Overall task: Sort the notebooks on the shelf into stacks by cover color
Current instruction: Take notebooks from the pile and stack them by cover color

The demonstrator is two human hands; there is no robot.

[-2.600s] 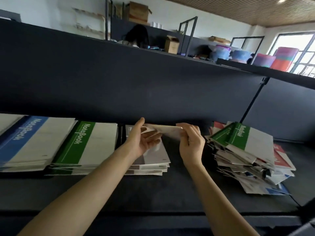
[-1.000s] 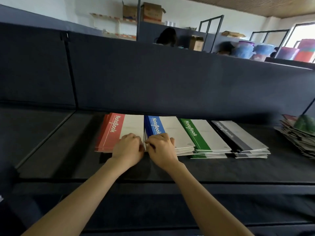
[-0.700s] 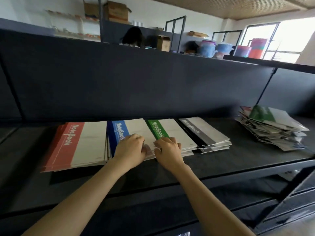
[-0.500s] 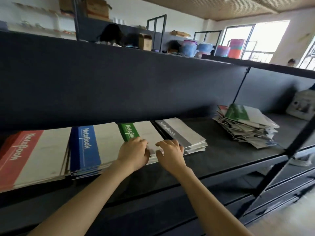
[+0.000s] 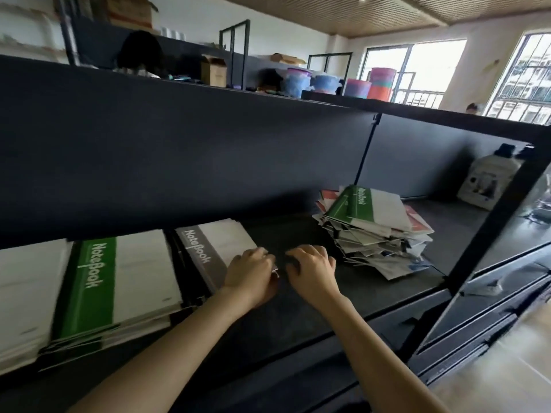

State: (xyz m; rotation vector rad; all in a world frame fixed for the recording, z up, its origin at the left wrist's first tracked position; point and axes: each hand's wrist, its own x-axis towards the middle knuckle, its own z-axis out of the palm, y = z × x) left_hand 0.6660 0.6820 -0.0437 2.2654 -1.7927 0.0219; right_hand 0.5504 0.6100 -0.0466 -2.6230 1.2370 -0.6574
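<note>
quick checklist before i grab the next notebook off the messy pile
1. Gray stack squared: ok, edges even.
2. Green stack squared: not ok, lower covers jut out in front.
3. Left hand free: cannot tell, fingers curled at the gray stack's corner.
4. Right hand free: cannot tell, fingers curled on the shelf.
5. Path to messy pile: ok, bare shelf between it and the right hand.

Leftmost stack (image 5: 26, 293): cut off by the frame edge and blurred; cover colour indeterminate.
Green stack (image 5: 119, 281) and grey stack (image 5: 214, 248): far ends hidden by the upper shelf (image 5: 179, 144).
Grey stack, near corner: covered by the left hand (image 5: 250, 274).
Left hand and right hand (image 5: 311, 271): fingers (image 5: 258, 254) curl under; grip indeterminate.
Pile (image 5: 375, 234): lower covers mostly hidden.
</note>
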